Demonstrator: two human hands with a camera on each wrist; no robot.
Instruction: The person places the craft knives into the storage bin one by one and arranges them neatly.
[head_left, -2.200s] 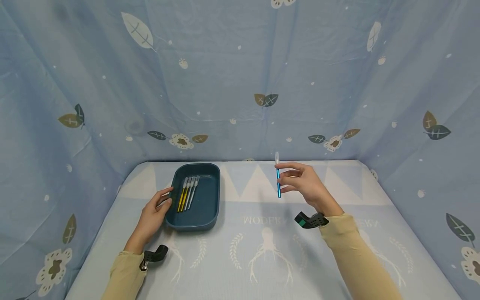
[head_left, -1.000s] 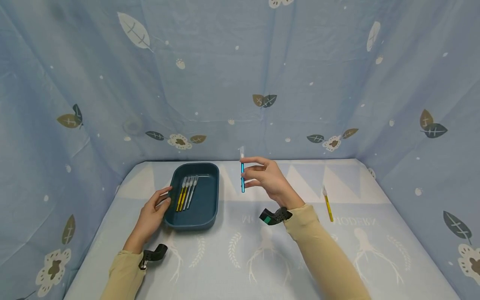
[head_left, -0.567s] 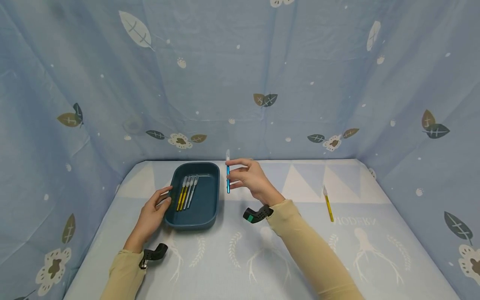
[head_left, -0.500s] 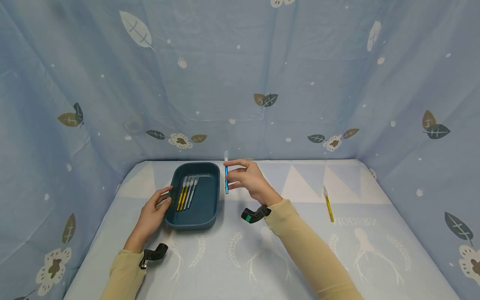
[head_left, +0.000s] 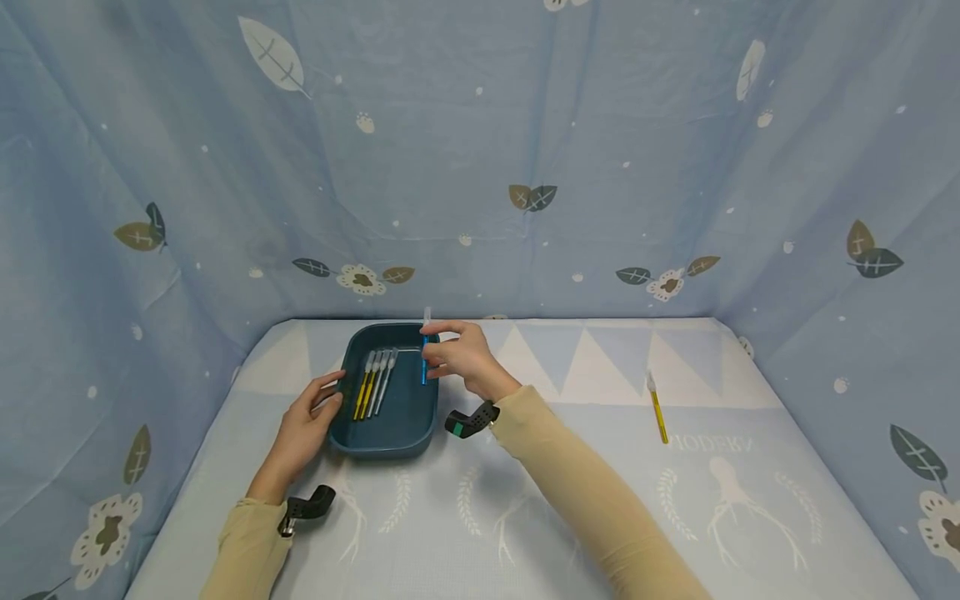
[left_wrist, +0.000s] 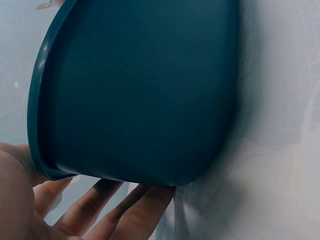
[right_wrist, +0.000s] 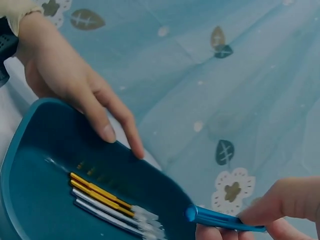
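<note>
In the head view my right hand [head_left: 467, 360] pinches a blue craft knife [head_left: 424, 372] with a clear cap, held upright over the right side of a dark teal tray [head_left: 405, 429]. The right wrist view shows its blue handle [right_wrist: 222, 220] between thumb and fingers. Two yellow craft knives [head_left: 363, 396] and two silver ones [head_left: 383, 393] lie side by side in the tray, clear-capped ends pointing away. My left hand [head_left: 302, 429] rests against the tray's left side, fingertips at the rim. From the left wrist, its fingers [left_wrist: 135, 215] touch the outer wall.
Another yellow craft knife [head_left: 657, 412] lies on the patterned tablecloth [head_left: 555, 500] at the right. A blue leaf-print curtain [head_left: 480, 167] hangs behind the table and at both sides.
My right hand has carried the blue craft knife leftward, from the table's middle to above the tray's right side. The yellow craft knife at right came into sight. My left hand has stayed put.
</note>
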